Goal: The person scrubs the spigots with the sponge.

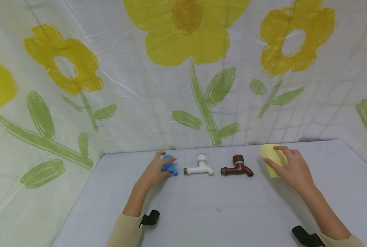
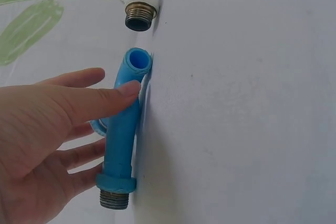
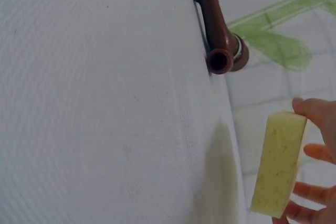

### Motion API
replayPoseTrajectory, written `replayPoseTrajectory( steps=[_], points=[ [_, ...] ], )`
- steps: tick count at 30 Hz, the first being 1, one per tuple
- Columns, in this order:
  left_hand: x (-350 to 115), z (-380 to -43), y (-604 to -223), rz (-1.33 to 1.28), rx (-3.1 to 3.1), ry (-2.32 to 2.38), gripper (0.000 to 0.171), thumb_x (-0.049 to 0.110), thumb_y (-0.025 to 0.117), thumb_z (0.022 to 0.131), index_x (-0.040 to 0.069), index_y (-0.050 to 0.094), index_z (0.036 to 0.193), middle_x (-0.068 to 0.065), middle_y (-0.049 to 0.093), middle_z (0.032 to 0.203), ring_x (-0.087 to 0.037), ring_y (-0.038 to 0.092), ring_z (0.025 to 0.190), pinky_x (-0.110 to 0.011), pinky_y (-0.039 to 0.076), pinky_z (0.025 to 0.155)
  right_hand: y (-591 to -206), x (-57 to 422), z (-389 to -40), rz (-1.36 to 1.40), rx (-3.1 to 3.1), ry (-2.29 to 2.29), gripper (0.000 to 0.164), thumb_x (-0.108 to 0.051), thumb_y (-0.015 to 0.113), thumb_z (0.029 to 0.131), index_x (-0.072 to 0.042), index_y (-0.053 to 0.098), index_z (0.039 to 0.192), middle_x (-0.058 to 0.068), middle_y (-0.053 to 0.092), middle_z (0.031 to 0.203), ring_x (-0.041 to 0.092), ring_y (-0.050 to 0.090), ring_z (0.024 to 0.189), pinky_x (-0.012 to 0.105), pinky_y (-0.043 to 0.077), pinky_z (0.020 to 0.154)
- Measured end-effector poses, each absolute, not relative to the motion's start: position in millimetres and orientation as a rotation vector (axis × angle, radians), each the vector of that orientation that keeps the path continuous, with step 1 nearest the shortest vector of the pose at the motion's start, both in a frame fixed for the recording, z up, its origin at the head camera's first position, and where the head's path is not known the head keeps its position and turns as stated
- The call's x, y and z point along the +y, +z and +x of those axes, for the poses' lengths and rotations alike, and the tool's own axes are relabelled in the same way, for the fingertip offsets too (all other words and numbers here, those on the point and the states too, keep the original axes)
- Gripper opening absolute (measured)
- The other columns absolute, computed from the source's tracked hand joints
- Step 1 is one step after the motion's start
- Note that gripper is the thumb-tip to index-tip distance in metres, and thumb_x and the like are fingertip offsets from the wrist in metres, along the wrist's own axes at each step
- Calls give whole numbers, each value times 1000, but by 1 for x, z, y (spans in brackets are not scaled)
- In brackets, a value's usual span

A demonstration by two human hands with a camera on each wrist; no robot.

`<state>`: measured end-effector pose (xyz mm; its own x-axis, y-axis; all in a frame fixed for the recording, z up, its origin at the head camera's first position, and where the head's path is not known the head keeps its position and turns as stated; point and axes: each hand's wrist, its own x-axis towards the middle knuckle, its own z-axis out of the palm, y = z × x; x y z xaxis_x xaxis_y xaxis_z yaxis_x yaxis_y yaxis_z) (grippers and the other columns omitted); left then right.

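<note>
At the left of the row, my left hand (image 1: pixel 155 171) holds a blue plastic tap (image 2: pixel 121 135), thumb along its body near the spout and fingers behind. The tap's threaded metal end points toward me in the left wrist view. A yellow sponge (image 3: pixel 280 163) is pinched by my right hand (image 1: pixel 294 168) between thumb and fingers, raised above the table, as its shadow falls apart from it. Between the hands lie a white tap (image 1: pixel 199 166) with a brass threaded end and a brown tap (image 1: pixel 238 166), both with spouts toward the right.
All of this is on a table with a white cover (image 1: pixel 202 206). Behind it hangs a pale sheet (image 1: pixel 134 103) printed with yellow flowers and green leaves. A black camera mount (image 1: pixel 150 218) sits on the left wrist, another (image 1: pixel 306 236) on the right.
</note>
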<state>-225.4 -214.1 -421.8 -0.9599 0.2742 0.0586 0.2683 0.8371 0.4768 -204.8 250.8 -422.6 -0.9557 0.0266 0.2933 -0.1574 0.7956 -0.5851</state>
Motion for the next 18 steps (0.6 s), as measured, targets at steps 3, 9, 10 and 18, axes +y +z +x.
replayPoseTrajectory(
  steps=[3,9,10,18],
  points=[
    [-217,-223,-423,455,3026,841,52,8,83,91,8,68,141,-31,39,157,-52,51,137,-65,48,108,-426,251,-207,70,-2738,895,64,-43,74,99,3,56,140,45,50,130,60,52,115,70,48,81],
    [-223,-216,-422,488,3091,1011,45,10,80,94,6,69,138,-31,49,150,-53,50,137,-68,46,110,-430,255,-208,21,-2802,842,67,-46,73,99,4,55,140,47,49,128,64,54,109,66,51,73],
    [-223,-214,-422,482,3093,1052,44,10,79,95,6,69,138,-31,51,148,-53,51,137,-68,47,109,-431,256,-208,11,-2811,833,67,-47,72,99,4,55,139,47,48,127,64,55,108,65,51,71],
    [-231,-203,-424,339,3058,1344,37,11,76,98,5,72,135,-22,62,140,-45,62,124,-62,54,103,-432,256,-212,-65,-2849,817,73,-52,73,96,2,54,140,45,47,126,65,56,103,59,52,64]
  ],
)
